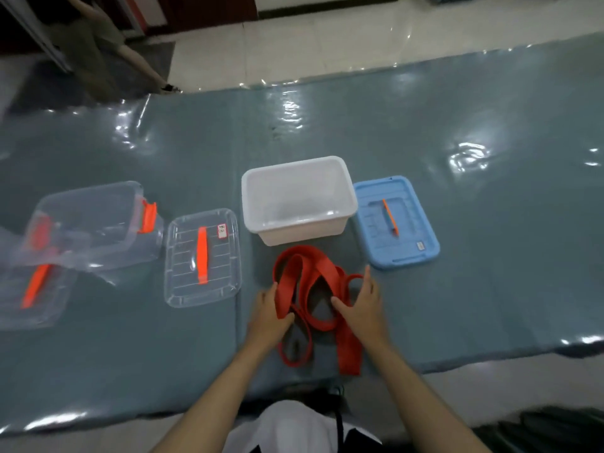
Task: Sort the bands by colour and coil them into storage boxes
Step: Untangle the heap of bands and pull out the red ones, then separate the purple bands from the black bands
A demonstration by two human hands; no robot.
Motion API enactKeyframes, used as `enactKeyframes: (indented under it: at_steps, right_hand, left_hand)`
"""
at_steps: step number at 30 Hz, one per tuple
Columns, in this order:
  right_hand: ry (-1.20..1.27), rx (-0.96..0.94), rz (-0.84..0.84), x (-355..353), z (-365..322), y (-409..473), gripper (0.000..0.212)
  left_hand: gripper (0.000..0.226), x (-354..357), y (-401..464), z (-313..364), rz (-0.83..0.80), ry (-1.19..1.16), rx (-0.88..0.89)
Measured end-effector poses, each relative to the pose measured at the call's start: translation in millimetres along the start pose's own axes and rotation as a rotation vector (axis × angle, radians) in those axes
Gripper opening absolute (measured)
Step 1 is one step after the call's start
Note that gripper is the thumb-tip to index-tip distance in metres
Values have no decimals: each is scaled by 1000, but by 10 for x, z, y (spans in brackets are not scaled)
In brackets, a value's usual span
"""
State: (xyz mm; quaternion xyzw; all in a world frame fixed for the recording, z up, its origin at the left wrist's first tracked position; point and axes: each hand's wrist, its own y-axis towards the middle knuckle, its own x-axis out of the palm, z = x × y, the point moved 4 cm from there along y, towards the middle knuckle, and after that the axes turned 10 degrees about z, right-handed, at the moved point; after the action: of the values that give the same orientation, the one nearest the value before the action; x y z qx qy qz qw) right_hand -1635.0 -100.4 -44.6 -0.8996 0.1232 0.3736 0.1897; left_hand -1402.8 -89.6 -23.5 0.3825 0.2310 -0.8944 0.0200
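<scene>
A tangle of red bands [305,276] lies on the grey-blue mat [457,256], just in front of an empty white storage box [295,199]. My left hand [271,313] grips a flat loop of the red band at the tangle's left side, thumb over it. My right hand [362,304] rests on the right side of the tangle, thumb tucked under a loop and fingers stretched out toward the far side. Loose ends of the band trail back toward me.
A blue lid [397,222] lies right of the white box. A clear lid with an orange handle [202,256] lies to the left, then a clear box with orange clips [94,223] and another clear lid [32,295]. Someone's leg [137,57] shows at far left.
</scene>
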Motion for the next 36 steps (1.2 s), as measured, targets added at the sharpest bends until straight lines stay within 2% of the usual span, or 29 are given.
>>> enactKeyframes:
  at_steps: [3, 8, 13, 17, 24, 29, 36]
  right_hand:
    - [-169, -88, 19, -81, -91, 3, 88]
    - [-380, -264, 39, -122, -410, -97, 67]
    - [-337, -553, -2, 154, -1022, -359, 45]
    - [-440, -731, -114, 628, -1577, -857, 30]
    - [-549, -916, -249, 1810, -2598, -1923, 34]
    - [-593, -1048, -272, 2638, -3480, -2753, 34]
    - [-575, -1227, -331, 3697, -4599, -3718, 35]
  left_hand:
    - [68, -114, -56, 26, 25, 162, 109]
    - [56, -360, -166, -54, 72, 413, 255]
    - [50, -798, -283, -385, 189, 510, 281]
    - [46, -1306, -377, -851, 258, 596, 239]
    - [46, -2444, -608, -2189, 355, 592, 122]
    - [37, -3377, -878, -3283, 468, 466, -6]
    - [33, -4363, -1203, -4521, 613, 461, -176]
